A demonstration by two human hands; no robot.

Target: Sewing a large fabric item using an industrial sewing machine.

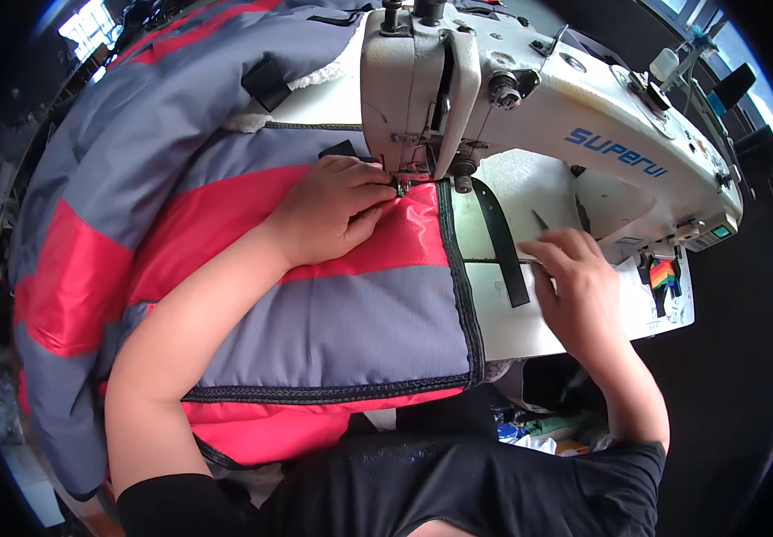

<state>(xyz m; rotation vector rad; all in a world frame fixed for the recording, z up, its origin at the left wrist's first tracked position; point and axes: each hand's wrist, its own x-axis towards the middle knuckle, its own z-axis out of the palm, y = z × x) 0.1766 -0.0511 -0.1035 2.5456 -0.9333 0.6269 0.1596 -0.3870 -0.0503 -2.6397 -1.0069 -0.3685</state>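
Observation:
A large padded fabric piece (341, 327), grey with red bands and a black bound edge, lies across the sewing machine's bed. My left hand (337, 210) rests on its red band, fingers bent and gripping the fabric close to the presser foot (402, 186). Just beyond those fingers shows a short black strap (343, 150). To the right, my right hand (580, 282) hovers over the white bed with thumb and forefinger apart, nothing visible between them. A loose black strap (504, 246) lies between the bound edge and this hand. Past its fingertips is a small dark pointed thing (540, 219).
The white sewing machine (529, 80) arches over the far side of the work. Grey and red fabric (91, 224) is heaped at the left. A rainbow-striped piece (664, 273) lies at the bed's right end. Mixed cloths (538, 434) sit below the table edge.

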